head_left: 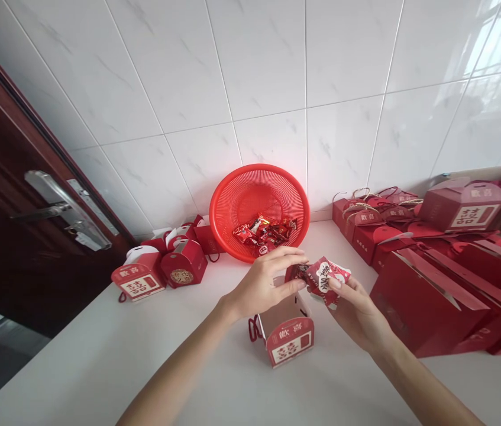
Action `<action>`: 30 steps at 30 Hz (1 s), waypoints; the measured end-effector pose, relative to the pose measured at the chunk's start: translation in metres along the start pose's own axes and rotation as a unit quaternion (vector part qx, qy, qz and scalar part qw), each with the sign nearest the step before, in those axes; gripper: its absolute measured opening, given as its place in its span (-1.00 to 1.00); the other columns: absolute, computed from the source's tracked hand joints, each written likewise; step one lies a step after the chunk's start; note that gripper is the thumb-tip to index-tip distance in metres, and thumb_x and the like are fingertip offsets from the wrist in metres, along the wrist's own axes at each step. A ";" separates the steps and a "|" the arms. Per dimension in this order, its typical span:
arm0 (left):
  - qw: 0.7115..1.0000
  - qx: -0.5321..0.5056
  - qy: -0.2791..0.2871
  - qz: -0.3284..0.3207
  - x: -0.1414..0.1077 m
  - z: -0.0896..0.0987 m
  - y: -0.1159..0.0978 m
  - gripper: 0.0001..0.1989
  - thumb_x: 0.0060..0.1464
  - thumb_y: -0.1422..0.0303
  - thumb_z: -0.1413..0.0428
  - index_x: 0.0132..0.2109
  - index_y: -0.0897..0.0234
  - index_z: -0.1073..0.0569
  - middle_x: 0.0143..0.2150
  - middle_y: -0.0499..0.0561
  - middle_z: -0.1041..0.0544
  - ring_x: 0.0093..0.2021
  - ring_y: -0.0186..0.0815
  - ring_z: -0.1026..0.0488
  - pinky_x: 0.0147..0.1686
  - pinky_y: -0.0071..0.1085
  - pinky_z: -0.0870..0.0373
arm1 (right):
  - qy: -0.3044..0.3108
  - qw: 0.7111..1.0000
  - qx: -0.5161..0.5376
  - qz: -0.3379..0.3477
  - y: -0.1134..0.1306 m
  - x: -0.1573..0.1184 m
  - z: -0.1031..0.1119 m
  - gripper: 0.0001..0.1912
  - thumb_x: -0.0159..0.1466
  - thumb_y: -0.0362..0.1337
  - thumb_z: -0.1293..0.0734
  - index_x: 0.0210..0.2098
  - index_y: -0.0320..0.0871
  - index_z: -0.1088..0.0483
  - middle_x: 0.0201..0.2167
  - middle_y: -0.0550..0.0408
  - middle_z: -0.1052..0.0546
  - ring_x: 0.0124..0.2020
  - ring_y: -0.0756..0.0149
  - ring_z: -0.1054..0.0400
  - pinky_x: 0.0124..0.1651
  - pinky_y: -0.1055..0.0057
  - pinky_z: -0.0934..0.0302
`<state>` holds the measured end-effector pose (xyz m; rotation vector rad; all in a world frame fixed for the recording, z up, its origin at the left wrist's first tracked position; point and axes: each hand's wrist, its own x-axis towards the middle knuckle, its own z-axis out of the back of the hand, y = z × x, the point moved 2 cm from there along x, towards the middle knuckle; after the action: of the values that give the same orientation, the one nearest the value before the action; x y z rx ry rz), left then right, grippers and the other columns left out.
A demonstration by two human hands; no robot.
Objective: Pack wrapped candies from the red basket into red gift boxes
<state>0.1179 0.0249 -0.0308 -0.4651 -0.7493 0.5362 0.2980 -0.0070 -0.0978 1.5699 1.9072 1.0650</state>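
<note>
And here's a shiny pink-and-white wrapped packet (326,277), tilted in the right hand (353,299), a dark red wrapped piece (297,272) right against it in the left hand (264,285); just below, the small red-and-white box (290,340) stands upright on the table, top open, white panel facing forward

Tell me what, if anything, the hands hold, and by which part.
The right hand holds a pink packet by its right side, thumb on the face; the left hand pinches a darker wrapped piece by its left side.
</note>
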 end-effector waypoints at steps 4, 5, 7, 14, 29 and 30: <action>0.997 -0.023 0.018 0.073 0.003 -0.003 -0.002 -0.67 0.12 0.42 -0.27 0.06 0.23 -0.55 0.00 0.10 -0.61 -0.01 -0.19 -0.57 0.00 -0.32 -0.53 | 0.016 1.000 -0.012 0.004 0.000 -0.002 -0.003 -0.71 0.19 -0.07 -0.48 -0.13 -0.03 -0.60 -0.19 0.02 -0.61 -0.19 0.23 -0.42 -0.01 0.27 -0.27; 0.996 -0.026 0.018 0.087 0.004 -0.003 -0.003 -0.68 0.12 0.42 -0.27 0.04 0.23 -0.57 -0.04 0.09 -0.63 -0.06 -0.20 -0.58 -0.07 -0.34 -0.54 | 0.018 1.000 -0.017 0.006 0.000 -0.002 -0.003 -0.71 0.19 -0.07 -0.48 -0.13 -0.04 -0.60 -0.19 0.02 -0.60 -0.19 0.22 -0.42 -0.02 0.27 -0.27; 0.994 -0.023 0.013 0.102 0.006 -0.004 -0.005 -0.71 0.10 0.42 -0.27 0.00 0.25 -0.59 -0.08 0.08 -0.64 -0.11 -0.21 -0.59 -0.14 -0.38 -0.55 | 0.015 0.999 -0.028 0.012 0.001 -0.003 -0.004 -0.71 0.18 -0.08 -0.49 -0.15 -0.05 -0.59 -0.21 0.02 -0.60 -0.20 0.22 -0.41 -0.04 0.27 -0.28; 0.993 -0.013 -0.010 0.120 0.009 -0.009 -0.009 -0.68 0.09 0.45 -0.25 0.02 0.20 -0.60 -0.06 0.05 -0.65 -0.10 -0.23 -0.60 -0.17 -0.42 -0.54 | -0.008 0.996 -0.074 0.040 0.005 -0.006 -0.010 -0.70 0.11 -0.06 -0.54 -0.26 -0.11 -0.59 -0.33 0.03 -0.56 -0.31 0.26 -0.36 -0.22 0.34 -0.26; 0.957 -0.202 0.009 0.210 0.002 -0.006 -0.006 -0.55 0.04 0.40 -0.31 0.12 0.27 -0.54 0.04 0.10 -0.63 -0.02 -0.16 -0.59 0.01 -0.28 -0.56 | -0.031 0.999 0.005 0.018 0.005 -0.002 -0.007 -0.68 0.14 -0.05 -0.52 -0.18 -0.09 -0.61 -0.22 0.00 -0.64 -0.23 0.22 -0.46 -0.07 0.30 -0.33; 0.959 -0.195 0.000 0.205 0.002 -0.006 -0.004 -0.56 0.05 0.40 -0.31 0.11 0.25 -0.55 0.04 0.09 -0.63 -0.03 -0.17 -0.59 0.00 -0.29 -0.57 | -0.030 0.999 0.006 0.021 0.005 -0.001 -0.007 -0.67 0.15 -0.06 -0.52 -0.17 -0.09 -0.61 -0.20 0.01 -0.64 -0.19 0.21 -0.47 -0.03 0.29 -0.33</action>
<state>0.1242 0.0220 -0.0315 -1.0012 -0.7631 0.7777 0.2960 -0.0101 -0.0897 1.6377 1.8517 1.0128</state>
